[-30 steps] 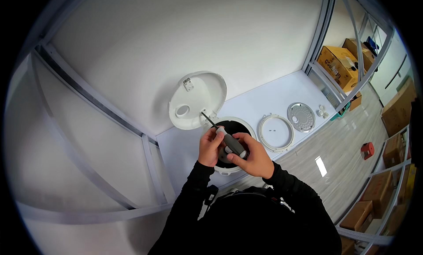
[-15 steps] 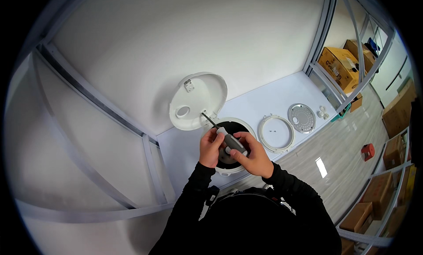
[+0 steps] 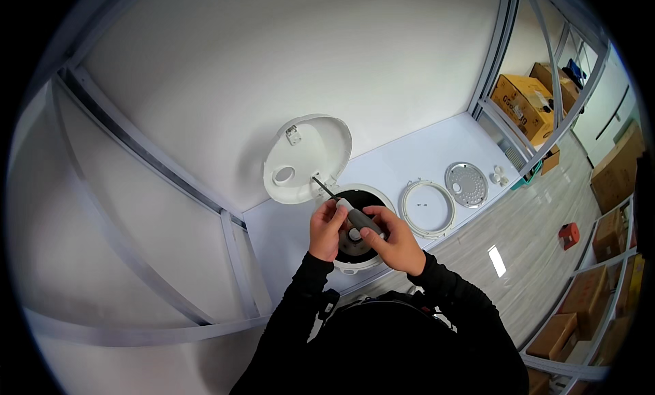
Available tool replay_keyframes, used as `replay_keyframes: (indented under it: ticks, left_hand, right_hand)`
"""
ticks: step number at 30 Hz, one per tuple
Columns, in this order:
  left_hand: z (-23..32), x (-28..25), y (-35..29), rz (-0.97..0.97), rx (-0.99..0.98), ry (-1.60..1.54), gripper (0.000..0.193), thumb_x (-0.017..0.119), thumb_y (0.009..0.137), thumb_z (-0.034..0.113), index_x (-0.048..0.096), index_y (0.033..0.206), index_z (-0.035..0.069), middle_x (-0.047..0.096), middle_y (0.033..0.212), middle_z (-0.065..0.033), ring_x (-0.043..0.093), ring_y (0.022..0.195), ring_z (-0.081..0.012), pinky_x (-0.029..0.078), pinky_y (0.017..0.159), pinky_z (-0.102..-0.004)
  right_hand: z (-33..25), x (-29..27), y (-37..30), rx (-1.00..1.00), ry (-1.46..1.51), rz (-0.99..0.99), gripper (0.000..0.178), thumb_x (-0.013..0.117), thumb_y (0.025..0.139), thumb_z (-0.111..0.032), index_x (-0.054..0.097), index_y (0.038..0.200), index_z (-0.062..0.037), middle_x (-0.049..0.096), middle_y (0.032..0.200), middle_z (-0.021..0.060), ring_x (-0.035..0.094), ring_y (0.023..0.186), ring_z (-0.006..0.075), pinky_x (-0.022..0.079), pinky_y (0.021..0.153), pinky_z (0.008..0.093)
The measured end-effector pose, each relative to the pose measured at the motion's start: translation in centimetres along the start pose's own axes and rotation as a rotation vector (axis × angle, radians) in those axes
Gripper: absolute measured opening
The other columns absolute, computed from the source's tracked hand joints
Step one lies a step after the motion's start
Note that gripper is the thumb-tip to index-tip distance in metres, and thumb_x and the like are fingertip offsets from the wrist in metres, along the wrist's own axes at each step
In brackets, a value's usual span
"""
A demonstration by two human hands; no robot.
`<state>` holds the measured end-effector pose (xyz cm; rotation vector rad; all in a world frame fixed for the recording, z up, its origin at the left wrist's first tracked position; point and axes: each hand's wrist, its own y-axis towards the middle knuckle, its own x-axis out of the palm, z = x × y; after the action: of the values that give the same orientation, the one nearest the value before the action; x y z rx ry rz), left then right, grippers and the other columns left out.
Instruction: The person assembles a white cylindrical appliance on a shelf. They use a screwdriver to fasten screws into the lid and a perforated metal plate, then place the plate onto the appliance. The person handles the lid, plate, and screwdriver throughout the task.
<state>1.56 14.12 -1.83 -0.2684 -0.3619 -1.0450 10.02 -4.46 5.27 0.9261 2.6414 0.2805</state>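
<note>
A grey-and-white screwdriver (image 3: 360, 219) is held in both hands, slanting up to the left. My left hand (image 3: 325, 231) pinches it at the front, near the shaft. Round the rear of the handle, the fingers of my right hand (image 3: 400, 245) are closed. The tip meets the inner face of a white lid (image 3: 321, 146) close to its hinge. That lid stands swung up from a round white rice cooker (image 3: 375, 190), whose dark inside shows beneath my hands. My hands hide part of the cooker's rim.
To the right on the white table (image 3: 437, 146) lie a white ring (image 3: 406, 214) with small screws (image 3: 421, 205) inside it, a perforated metal disc (image 3: 468, 187) and small white parts (image 3: 500, 176). Cardboard boxes (image 3: 522, 108) stand beyond the frame; a red object (image 3: 569, 236) sits on the floor.
The screwdriver handle has turned about its axis, its light stripe no longer showing. My right fingers have shifted slightly on it; the left hand and lid stay nearly in place.
</note>
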Motion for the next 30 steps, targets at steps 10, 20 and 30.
replay_keyframes:
  ticks: [10,20,30]
  left_hand:
    - [2.0,2.4,-1.1,-0.017,0.05,-0.148,0.036,0.064,0.103,0.016,0.058,0.137,0.003,0.068,0.122,-0.0056,0.064,0.096,-0.008,0.053,0.079,-0.0233]
    - [0.7,1.5,-0.3,0.033,0.059,-0.091,0.032,0.063,0.104,0.02,0.059,0.13,0.002,0.064,0.095,0.0012,0.058,0.078,-0.0073,0.047,0.069,-0.0248]
    - [1.7,1.8,-0.5,0.0,0.042,-0.073,0.037,0.063,0.1,0.013,0.06,0.134,0.001,0.063,0.103,0.0003,0.058,0.081,-0.0088,0.047,0.073,-0.026]
  right_hand:
    - [-1.3,-1.0,0.3,0.368,0.392,-0.143,0.053,0.064,0.102,-0.031,0.05,0.142,-0.0002,0.07,0.106,0.0142,0.068,0.09,0.0209,0.054,0.079,0.0318]
    - [-2.4,-0.9,0.6,0.445,0.4,-0.075,0.057,0.064,0.102,-0.029,0.045,0.146,0.0004,0.069,0.096,0.0094,0.065,0.074,0.0164,0.053,0.068,0.029]
    - [-3.0,-2.2,0.1,0.263,-0.021,-0.137,0.039,0.059,0.104,-0.018,0.052,0.14,-0.0038,0.067,0.092,0.0054,0.059,0.076,0.0129,0.049,0.072,0.0283]
